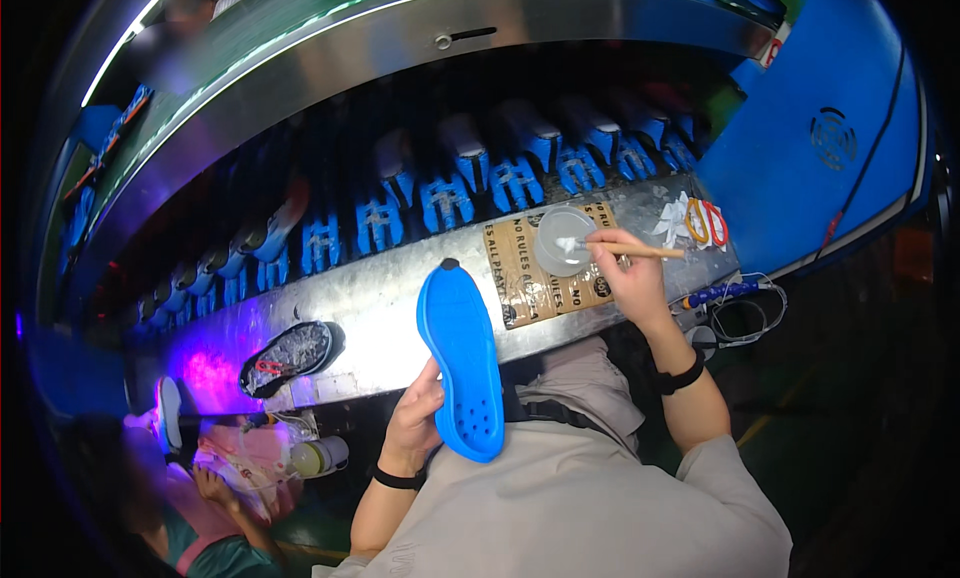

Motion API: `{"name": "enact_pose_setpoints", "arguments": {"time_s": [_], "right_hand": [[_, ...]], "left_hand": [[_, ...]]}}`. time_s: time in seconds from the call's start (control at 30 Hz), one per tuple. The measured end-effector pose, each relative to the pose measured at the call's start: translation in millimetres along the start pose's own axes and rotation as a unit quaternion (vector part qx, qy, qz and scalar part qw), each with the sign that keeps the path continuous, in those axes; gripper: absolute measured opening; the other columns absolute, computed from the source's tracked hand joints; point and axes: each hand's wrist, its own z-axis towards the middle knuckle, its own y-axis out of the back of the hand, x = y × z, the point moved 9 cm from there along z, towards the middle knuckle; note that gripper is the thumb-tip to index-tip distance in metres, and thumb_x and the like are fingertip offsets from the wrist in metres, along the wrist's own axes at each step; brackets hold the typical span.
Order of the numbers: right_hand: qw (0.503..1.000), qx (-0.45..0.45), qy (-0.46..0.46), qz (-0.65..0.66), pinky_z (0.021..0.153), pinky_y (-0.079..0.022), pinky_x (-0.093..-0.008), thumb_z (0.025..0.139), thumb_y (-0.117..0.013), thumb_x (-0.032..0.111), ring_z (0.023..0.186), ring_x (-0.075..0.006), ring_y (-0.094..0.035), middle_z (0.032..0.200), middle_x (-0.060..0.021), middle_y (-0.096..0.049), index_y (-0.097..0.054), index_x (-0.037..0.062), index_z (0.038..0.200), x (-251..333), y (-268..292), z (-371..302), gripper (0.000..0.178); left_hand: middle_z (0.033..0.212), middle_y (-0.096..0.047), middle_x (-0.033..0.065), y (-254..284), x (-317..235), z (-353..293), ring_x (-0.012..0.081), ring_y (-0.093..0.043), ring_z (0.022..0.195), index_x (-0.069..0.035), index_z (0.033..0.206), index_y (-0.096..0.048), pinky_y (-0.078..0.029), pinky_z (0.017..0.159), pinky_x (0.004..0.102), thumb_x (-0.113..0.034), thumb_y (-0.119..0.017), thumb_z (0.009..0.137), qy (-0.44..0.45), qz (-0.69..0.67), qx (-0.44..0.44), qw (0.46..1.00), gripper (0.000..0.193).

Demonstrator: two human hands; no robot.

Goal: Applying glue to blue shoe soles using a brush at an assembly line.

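From beside the table [375, 308], close above it, the wide fisheye head view looks down and forward across its top.

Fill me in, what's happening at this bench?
The person's left hand holds a blue sole by its edge, near the bench. The right hand grips a brush, its white-coated tip at the clear cup on the cardboard. Scissors lie to the right; a dark sole-shaped piece sits to the left.
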Motion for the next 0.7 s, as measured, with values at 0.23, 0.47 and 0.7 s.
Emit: {"name": "enact_pose_setpoints", "arguments": {"time_s": [0.23,0.47,0.7], "right_hand": [[0.979,0.142,0.063,0.131,0.081,-0.052,-0.0289,0.093,-0.066,0.007,0.090,-0.0143,-0.066,0.096,-0.0076,-0.072,-0.072,-0.0006,0.107,45.8,-56.0,-24.6,0.017],[0.974,0.156,0.147,0.066,0.077,-0.053,-0.0343,0.088,-0.069,0.006,0.084,-0.0230,-0.068,0.092,-0.0120,-0.073,-0.073,-0.0001,0.102,63.4,-70.5,-28.6,0.015],[0.957,0.209,0.182,0.084,0.074,-0.053,-0.0352,0.086,-0.070,0.007,0.079,-0.0246,-0.067,0.087,-0.0103,-0.072,-0.073,0.0019,0.096,73.1,-72.2,-41.2,0.012]], "left_hand": [[0.151,-0.046,0.0188,0.9,-13.4,4.3,0.0273,-0.056,0.132,-0.002,0.161,-0.014,-0.048,0.109,0.0412,-0.016,-0.059,0.097,-0.006,-0.009,0.005,1.000,0.080],[0.151,-0.046,0.0182,-13.4,-18.2,3.6,0.0264,-0.056,0.132,-0.001,0.160,-0.016,-0.047,0.109,0.0403,-0.016,-0.059,0.095,-0.021,-0.002,0.024,0.999,0.079],[0.150,-0.047,0.0189,-13.7,-26.5,5.9,0.0273,-0.055,0.132,0.001,0.160,-0.017,-0.047,0.110,0.0406,-0.019,-0.060,0.096,-0.021,0.011,0.021,1.000,0.079]]}}
